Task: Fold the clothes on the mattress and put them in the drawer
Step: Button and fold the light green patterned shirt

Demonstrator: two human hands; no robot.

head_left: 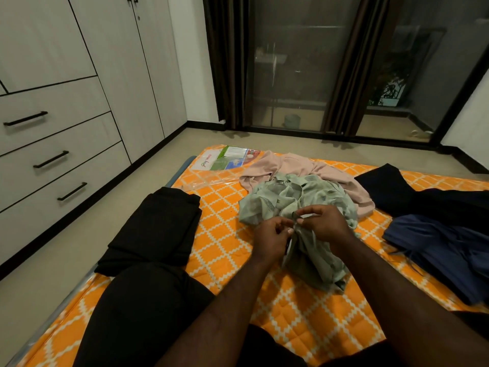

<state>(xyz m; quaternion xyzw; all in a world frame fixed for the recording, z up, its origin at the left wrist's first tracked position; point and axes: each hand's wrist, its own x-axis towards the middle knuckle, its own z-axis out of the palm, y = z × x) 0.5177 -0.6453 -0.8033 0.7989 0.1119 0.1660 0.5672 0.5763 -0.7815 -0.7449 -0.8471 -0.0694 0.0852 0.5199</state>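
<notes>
Both hands pinch one edge of the pale green shirt

Far left of the pale green shirt (pixel 304 197) stand the wardrobe drawers (pixel 53 160), all closed; nearer on that side a folded black garment (pixel 156 229) lies on the orange mattress (pixel 225 234). The left hand (pixel 272 238) curls its fingers round a front edge of the shirt, and the right hand (pixel 325 221) pinches the same edge between thumb and forefinger, the two grips almost touching. The shirt lies crumpled directly under and beyond the fingers, its length running from the person outward, so neither hand is nearer. Spreading it flat likely means drawing the hands apart. Behind it lies a pink garment (pixel 291 165); to its right, a navy garment (pixel 444 250), unfolded.
</notes>
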